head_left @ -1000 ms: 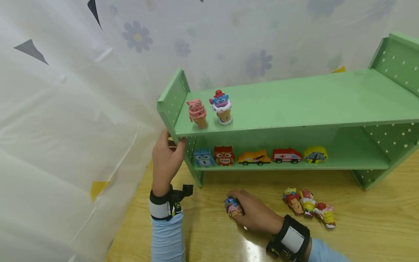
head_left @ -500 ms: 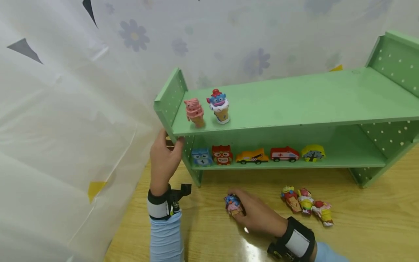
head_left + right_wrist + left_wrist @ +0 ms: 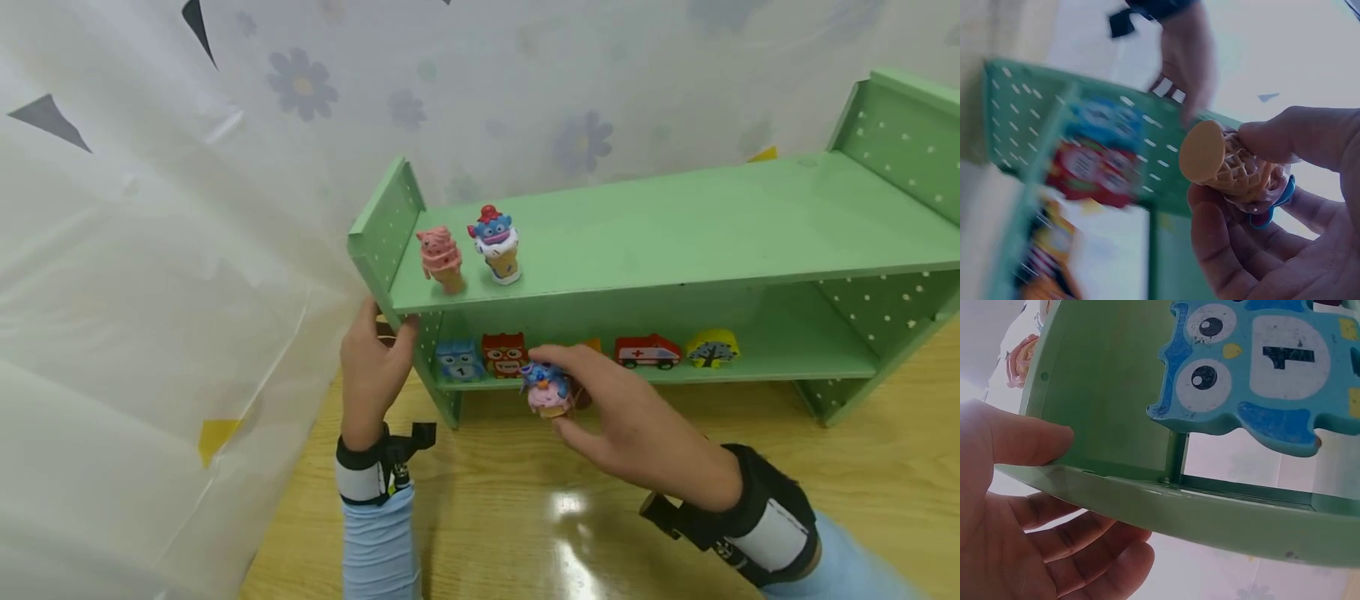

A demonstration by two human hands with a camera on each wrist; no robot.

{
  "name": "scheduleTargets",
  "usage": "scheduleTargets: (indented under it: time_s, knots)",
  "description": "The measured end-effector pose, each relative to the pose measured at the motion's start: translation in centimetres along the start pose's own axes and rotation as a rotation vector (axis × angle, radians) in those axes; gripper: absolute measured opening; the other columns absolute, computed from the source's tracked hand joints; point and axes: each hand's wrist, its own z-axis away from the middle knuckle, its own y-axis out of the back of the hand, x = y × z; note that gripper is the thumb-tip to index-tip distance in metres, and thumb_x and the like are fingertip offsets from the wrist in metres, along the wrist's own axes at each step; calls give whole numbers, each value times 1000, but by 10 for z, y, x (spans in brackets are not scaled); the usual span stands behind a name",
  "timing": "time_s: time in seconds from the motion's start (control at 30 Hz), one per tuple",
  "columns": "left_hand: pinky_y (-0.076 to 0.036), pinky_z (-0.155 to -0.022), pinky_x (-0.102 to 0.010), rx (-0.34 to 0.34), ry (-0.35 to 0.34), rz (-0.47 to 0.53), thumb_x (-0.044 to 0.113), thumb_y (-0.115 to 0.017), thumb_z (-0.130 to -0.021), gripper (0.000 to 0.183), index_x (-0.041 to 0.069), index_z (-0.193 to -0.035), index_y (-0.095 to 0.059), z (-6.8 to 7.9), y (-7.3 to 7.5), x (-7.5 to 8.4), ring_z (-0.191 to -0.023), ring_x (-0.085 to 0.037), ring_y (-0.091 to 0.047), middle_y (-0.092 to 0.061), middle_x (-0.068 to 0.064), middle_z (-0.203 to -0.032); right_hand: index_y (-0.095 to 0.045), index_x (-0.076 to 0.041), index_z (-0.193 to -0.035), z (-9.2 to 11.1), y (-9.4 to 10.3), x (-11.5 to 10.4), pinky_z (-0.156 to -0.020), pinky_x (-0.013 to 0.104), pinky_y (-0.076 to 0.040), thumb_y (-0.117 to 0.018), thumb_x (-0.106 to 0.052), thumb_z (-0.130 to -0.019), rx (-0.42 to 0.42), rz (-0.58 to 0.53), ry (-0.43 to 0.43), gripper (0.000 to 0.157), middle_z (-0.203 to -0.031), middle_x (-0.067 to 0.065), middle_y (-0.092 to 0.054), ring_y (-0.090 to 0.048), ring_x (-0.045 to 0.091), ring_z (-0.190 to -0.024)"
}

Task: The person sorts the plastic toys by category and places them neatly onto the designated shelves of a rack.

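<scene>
My right hand (image 3: 637, 417) pinches an ice-cream-cone figurine (image 3: 549, 392) with a blue creature on pink scoops, held up before the lower shelf. In the right wrist view its waffle cone (image 3: 1235, 165) and round base face the camera, between thumb and fingers. At the left end of the green shelf unit (image 3: 675, 233), my left hand (image 3: 375, 371) grips the side panel, thumb on the inner side and fingers outside. On the top board stand a pink pig cone figurine (image 3: 441, 258) and a blue-faced cone figurine (image 3: 497, 244).
Along the lower shelf stand a blue owl block (image 3: 460, 361), a red owl block (image 3: 505, 356), a mostly hidden orange truck (image 3: 594, 343), a red-and-white ambulance (image 3: 648, 352) and a yellow tree block (image 3: 712, 348). Behind the unit hangs a flowered sheet (image 3: 495, 100). The wooden table (image 3: 487, 517) lies below.
My right hand has lifted the ice-cream-cone figurine from the table to the front of the lower shelf. Hand and forearm now cover the several loose figurines on the table. The left hand keeps its grip.
</scene>
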Motion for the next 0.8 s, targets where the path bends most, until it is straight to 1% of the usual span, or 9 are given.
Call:
scheduleTargets:
  time_s: [0.1,0.2,0.27,0.37,0.53,0.7,0.8]
  knots:
    - [-59,-67,-42,6,6,-1,24,-58,-92,39,10,-128,-54,-1,1,1,-81,-24,-65,-66,-12,-106,-41,-10,-140,-11,24,-8,-65,24,-56,-75,-5,-77,45,65,44,72,-112,5,-58,-59,8,-85]
    - [-59,-68,-42,0,16,-5,24,-58,-92,38,9,-127,-54,-1,1,2,-83,-24,-65,-66,-12,-106,-41,-9,-139,-22,45,-13,-62,25,-56,-75,-4,-76,96,115,70,71,-109,7,-59,-60,9,-81]
    - [-59,-68,-43,-4,25,-7,24,-58,-92,37,8,-126,-54,-1,1,2,-84,-24,-65,-65,-13,-105,-42,-7,-138,-31,56,-15,-61,27,-56,-75,-2,-76,128,134,83,70,-107,9,-60,-61,11,-80]
    - [-59,-69,-43,-6,38,-9,26,-58,-93,37,9,-126,-54,0,1,1,-84,-24,-65,-65,-12,-106,-41,-5,-138,-46,68,-14,-64,33,-57,-73,1,-76,170,136,103,70,-107,13,-60,-62,17,-80]
    - [-59,-68,-42,-4,41,-14,29,-58,-93,38,11,-127,-55,1,1,-1,-83,-23,-66,-65,-11,-106,-38,-7,-141,-68,77,-7,-70,38,-56,-71,0,-79,214,135,88,71,-110,17,-60,-63,21,-81]
    - [-59,-68,-41,-1,29,-24,29,-58,-93,39,9,-127,-55,1,0,-2,-82,-23,-66,-65,-12,-107,-37,-10,-142,-80,79,0,-74,41,-55,-70,0,-80,211,116,41,71,-111,17,-60,-64,23,-81]
    - [-59,-68,-41,0,30,-24,28,-58,-93,39,9,-127,-54,0,0,-1,-83,-24,-65,-65,-12,-107,-38,-11,-141,-84,79,4,-74,42,-55,-70,-1,-80,211,110,28,70,-113,16,-60,-65,23,-81]
